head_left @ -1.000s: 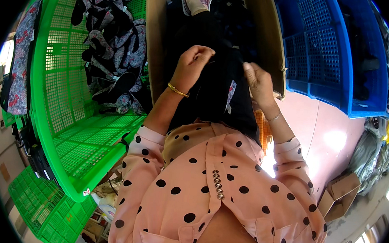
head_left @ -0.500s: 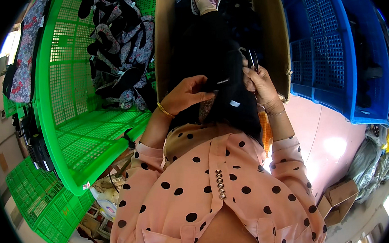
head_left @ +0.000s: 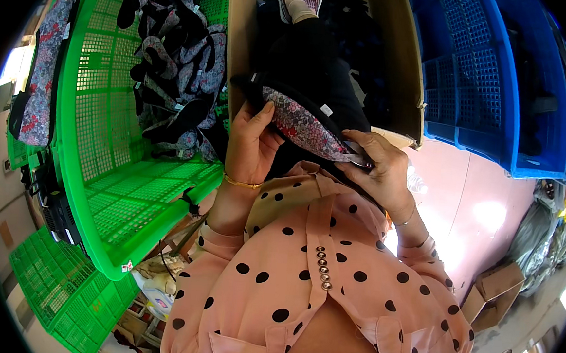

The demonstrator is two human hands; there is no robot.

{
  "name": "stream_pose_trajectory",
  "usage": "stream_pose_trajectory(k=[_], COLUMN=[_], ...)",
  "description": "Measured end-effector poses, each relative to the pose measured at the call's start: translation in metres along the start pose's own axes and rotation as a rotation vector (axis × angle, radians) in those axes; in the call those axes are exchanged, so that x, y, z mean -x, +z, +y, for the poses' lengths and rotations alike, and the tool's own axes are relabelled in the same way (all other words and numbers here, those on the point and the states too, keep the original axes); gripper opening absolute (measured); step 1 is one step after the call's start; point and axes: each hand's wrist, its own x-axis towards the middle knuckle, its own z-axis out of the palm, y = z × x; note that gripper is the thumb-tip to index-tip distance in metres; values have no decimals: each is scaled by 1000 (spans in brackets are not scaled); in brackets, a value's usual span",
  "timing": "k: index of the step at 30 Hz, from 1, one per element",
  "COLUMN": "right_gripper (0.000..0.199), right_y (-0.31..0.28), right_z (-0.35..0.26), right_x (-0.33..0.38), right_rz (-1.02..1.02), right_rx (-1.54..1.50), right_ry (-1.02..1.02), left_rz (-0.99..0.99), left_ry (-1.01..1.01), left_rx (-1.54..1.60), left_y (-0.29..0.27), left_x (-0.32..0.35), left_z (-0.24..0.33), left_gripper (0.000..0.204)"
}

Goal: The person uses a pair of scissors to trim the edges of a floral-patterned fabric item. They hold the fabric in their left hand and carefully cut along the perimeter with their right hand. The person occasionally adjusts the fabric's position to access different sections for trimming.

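Across my lap I hold a long floral fabric piece [head_left: 303, 124] with black edging and a small white label. It looks padded; its exact kind I cannot make out. My left hand [head_left: 249, 144] is closed on its left end, thumb on top. My right hand [head_left: 383, 172] grips its right end, with thread snips [head_left: 363, 161] partly hidden among the fingers. Black trousers [head_left: 308, 53] lie below the hands.
At left stands a green crate [head_left: 105, 184] with several similar floral pieces [head_left: 179, 71]. A cardboard box [head_left: 396, 53] surrounds my legs. Blue crates [head_left: 473, 78] stand at right. Another floral piece [head_left: 44, 68] hangs past the green crate, and a small open carton [head_left: 495, 293] is lower right.
The fabric piece, earlier mostly showing its black side, is now turned floral side up and stretched between both hands. My right hand has come down, the snips going from upright to low.
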Motion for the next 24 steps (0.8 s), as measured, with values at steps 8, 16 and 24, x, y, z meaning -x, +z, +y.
stream_pose_trajectory(k=[8,16,24], right_gripper=[52,56,49], right_y=[7,25,28], right_z=[5,5,-14], right_x=[8,17,17], right_rz=[30,61,-25], right_rx=[-116,-176,-116], right_ry=[61,90,6], left_rz=[-131,-393,-95], left_ry=[218,555,1056], left_rx=[-294,-1171,-1568], left_y=[6,18,5], left_x=[16,32,22], left_z=[-23,-36,-56], left_gripper=[35,60,68])
